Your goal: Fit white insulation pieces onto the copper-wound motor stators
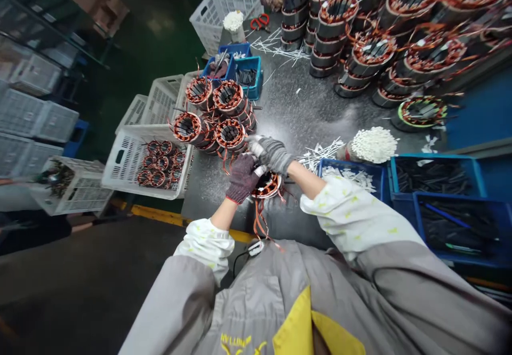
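The left hand (242, 178), in a dark purple knitted glove, and the right hand (275, 155), in a grey one, meet near the middle of the frame. Both are over a copper-wound ring (267, 191) that sits on the dark bench (208, 182) just above the person's grey jacket (276, 291). Fingers on both hands are bent and overlap at the ring's upper edge. State of grip: whether either hand is clenched on anything cannot be told, as the fingertips hide what lies between them. Copper leads (260, 222) trail from the ring toward the jacket.

Just above and left of the hands, more wound rings (234, 107) stand grouped in stacks. A white crate (124, 155) at centre left contains further rings. Above the group are a teal bin (256, 86) of dark pieces and, near the top edge, orange-handled scissors (260, 22) beside scattered white sticks (280, 50).

Tall stacks of rings (332, 35) occupy the upper right. Below them, right of the hands, stands a bundle of white rods (374, 144), near a blue tray (384, 184) of white pieces. At the right edge, a teal tray (480, 179) holds black strips; a blue pen (448, 216) lies in the bin below it.
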Demonstrator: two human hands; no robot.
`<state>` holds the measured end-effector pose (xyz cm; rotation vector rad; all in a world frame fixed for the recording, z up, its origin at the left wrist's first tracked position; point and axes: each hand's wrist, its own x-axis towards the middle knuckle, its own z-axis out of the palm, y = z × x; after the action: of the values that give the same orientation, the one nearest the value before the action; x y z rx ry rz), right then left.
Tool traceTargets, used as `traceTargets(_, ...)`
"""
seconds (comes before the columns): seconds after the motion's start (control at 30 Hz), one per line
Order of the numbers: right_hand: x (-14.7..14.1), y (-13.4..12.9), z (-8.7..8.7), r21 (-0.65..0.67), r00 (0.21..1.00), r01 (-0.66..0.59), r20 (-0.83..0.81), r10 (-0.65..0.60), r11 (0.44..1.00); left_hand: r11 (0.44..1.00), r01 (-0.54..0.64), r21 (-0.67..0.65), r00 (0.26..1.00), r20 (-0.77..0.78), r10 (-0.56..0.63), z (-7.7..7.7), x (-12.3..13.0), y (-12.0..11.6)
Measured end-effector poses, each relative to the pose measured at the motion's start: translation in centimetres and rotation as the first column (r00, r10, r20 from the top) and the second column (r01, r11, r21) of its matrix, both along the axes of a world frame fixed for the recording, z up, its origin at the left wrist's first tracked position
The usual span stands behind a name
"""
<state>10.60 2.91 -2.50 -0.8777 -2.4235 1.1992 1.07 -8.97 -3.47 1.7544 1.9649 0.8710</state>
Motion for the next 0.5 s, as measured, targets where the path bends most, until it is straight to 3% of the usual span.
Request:
traceTargets(0.07,-0.2,-0.7,1.5,0.104,0.998,-0.015,0.055,0.01,0.994,1.0,-0.011,0.004,1.0,0.02,0.011,-0.2,0.0,0.0)
traceTargets(0.17,2.5,-2.5,3.1,0.331,0.998,-0.012,0.064,-0.009,0.944,1.0,0.015,0.013,0.997,0.074,-0.016,0.8,-0.6,-0.5)
traceTargets(0.23,5.6,-3.6,3.5,0.422,0.979,-0.205,0.098,0.18,0.883,1.0,0.026,0.016,0.985,0.171,-0.028,2.5,-1.3,-1.3)
traceTargets(0.3,8.5,-4.4,3.6,0.429,0.921,-0.388,0.178,0.345,0.815,0.996,0.071,-0.06,0.958,0.281,-0.052,4.4,-2.0,-1.8)
traceTargets(0.37,10.2,-4.9,3.7,0.426,0.883,-0.469,0.228,0.41,0.774,0.947,0.224,-0.232,0.941,0.304,-0.148,5.8,-2.0,-1.9)
traceTargets(0.43,10.6,-5.3,3.9,0.425,0.873,-0.487,0.261,0.411,0.763,0.836,0.367,-0.408,0.929,0.212,-0.304,6.6,-1.4,-1.4)
traceTargets(0.5,10.1,-5.7,4.1,0.425,0.869,-0.491,0.299,0.395,0.76,0.779,0.388,-0.493,0.915,0.107,-0.388,6.7,-0.4,-0.9)
